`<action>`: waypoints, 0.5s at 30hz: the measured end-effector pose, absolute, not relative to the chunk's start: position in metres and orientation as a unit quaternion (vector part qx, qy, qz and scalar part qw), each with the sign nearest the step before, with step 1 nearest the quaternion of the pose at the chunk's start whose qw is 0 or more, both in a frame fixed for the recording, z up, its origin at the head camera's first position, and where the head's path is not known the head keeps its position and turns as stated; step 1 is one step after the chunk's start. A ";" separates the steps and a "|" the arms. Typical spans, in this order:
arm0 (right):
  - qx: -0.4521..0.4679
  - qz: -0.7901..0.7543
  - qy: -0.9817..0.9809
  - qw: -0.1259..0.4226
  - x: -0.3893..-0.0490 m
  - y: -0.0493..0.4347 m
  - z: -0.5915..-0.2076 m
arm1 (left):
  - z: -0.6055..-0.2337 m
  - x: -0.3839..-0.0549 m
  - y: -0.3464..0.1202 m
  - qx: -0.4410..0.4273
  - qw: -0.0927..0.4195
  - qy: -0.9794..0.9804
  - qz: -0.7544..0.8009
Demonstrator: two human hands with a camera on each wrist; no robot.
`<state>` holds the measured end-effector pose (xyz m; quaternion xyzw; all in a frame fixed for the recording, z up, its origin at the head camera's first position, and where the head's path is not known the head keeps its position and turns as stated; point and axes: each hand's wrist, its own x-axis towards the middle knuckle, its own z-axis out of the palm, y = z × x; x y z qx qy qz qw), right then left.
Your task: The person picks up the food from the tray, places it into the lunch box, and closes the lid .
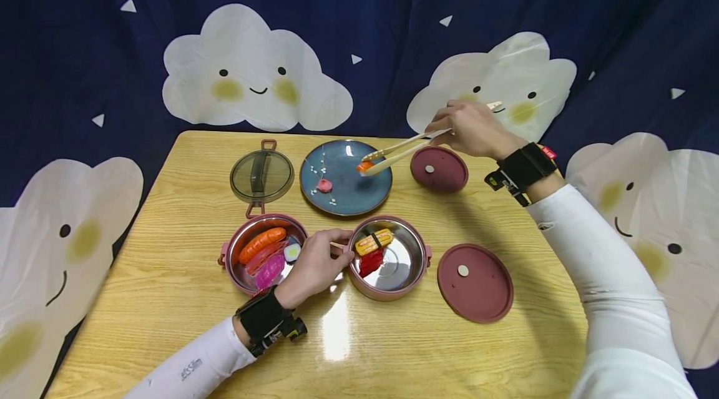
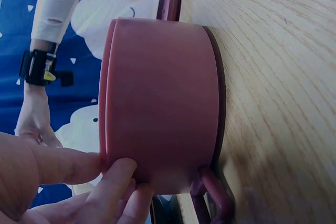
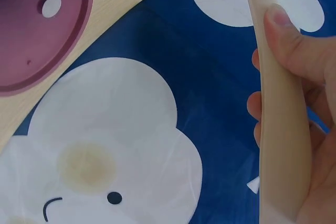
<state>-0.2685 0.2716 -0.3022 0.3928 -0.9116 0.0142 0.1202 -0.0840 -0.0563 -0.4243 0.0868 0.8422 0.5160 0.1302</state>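
In the head view, my right hand (image 1: 470, 128) grips pale tongs (image 1: 387, 163) above the right side of a blue plate (image 1: 345, 199). A small orange-red food piece (image 1: 365, 167) is at the tongs' tips. The right wrist view shows thumb and fingers around the tongs' handle (image 3: 283, 129). My left hand (image 1: 317, 265) pinches the rim of the right-hand pink pot (image 1: 387, 295), fingers against its outer wall in the left wrist view. Inside that pot lie a yellow piece with a dark band (image 1: 374, 241) and a red piece (image 1: 371, 263). A pink piece (image 1: 324, 185) rests on the plate.
A second pink pot (image 1: 227, 271) at left holds a toy sausage (image 1: 262, 245), a purple piece (image 1: 270, 271) and other food. Behind it lies a glass lid (image 1: 238, 180). Two maroon lids (image 1: 477, 299) (image 1: 444, 179) lie on the right of the wooden table (image 1: 393, 349).
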 end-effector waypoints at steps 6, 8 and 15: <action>0.413 0.020 -0.898 0.149 -0.247 0.281 -0.291 | -0.425 -0.084 -0.056 0.086 0.127 0.845 0.513; 0.420 0.022 -0.893 0.158 -0.239 0.284 -0.286 | -0.425 -0.084 -0.056 0.086 0.126 0.846 0.512; 0.437 0.020 -0.880 0.183 -0.210 0.294 -0.273 | -0.424 -0.084 -0.056 0.085 0.127 0.844 0.514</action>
